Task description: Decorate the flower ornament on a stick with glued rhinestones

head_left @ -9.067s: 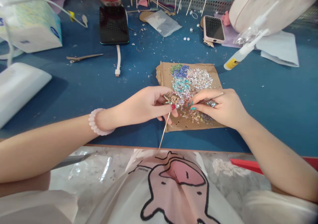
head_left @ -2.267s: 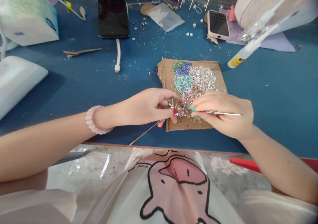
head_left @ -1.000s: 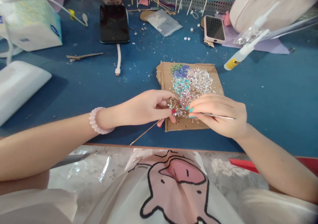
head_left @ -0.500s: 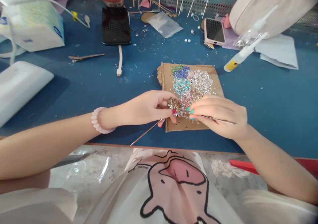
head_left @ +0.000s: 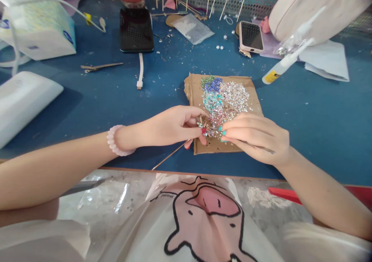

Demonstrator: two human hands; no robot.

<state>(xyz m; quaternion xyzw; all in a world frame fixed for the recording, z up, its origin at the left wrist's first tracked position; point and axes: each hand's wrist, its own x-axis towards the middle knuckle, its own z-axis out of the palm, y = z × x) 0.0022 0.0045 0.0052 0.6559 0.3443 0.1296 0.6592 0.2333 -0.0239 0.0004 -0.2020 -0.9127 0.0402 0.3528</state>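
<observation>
My left hand [head_left: 177, 127] is closed around a small gold-coloured ornament [head_left: 205, 121] set with sparkling stones. A thin stick [head_left: 171, 154] runs down from under this hand towards the table's front edge; whether it joins the ornament is hidden. In my right hand [head_left: 255, 136], slim metal tweezers [head_left: 263, 149] are pinched, their tips near the ornament and mostly covered by the fingers. Both hands are over a cardboard piece [head_left: 252, 95] that bears loose rhinestones [head_left: 235, 95] in clear, blue, green, turquoise and pinkish patches.
Behind the cardboard are a black phone [head_left: 136, 29], a plastic bag [head_left: 192, 28] and a second phone [head_left: 251, 36]. A glue bottle [head_left: 274, 75] leans at the right. Hair clip-like metal piece [head_left: 101, 66], cable plug [head_left: 140, 78] and tissue pack [head_left: 43, 33] lie to the left.
The tweezers' rear end has dipped slightly as my right hand tilted. My left hand stays almost still around the ornament.
</observation>
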